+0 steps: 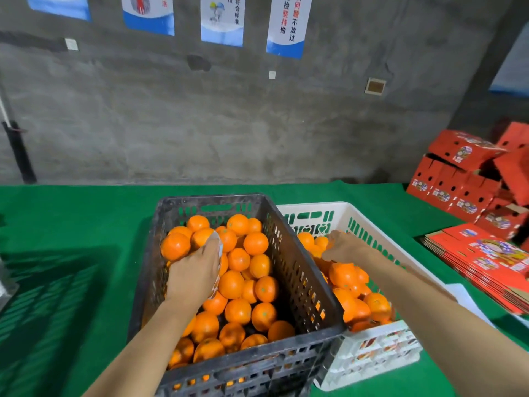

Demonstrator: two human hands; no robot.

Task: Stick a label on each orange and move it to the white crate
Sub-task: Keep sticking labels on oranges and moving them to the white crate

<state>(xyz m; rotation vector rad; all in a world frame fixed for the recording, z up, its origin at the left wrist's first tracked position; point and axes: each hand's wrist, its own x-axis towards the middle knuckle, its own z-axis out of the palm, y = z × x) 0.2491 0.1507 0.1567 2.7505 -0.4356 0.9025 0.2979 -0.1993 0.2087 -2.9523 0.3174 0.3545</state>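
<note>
On the green cloth worktop, your left hand rests on the heap of oranges in the black slotted plastic crate. Its fingers curl down, clamped on the white paper label sheet that runs along the hand's right edge. Keep that sheet flat and off the fruit, so the next sticker peels cleanly. Just beside it on the right stands the white slotted plastic crate, partly filled with a pile of oranges. Your right hand hangs over its far end. Those fingers are hidden, so I cannot tell whether they grip an orange. If they do, lower it onto the pile rather than dropping it. Red printed cartons lie far right.
</note>
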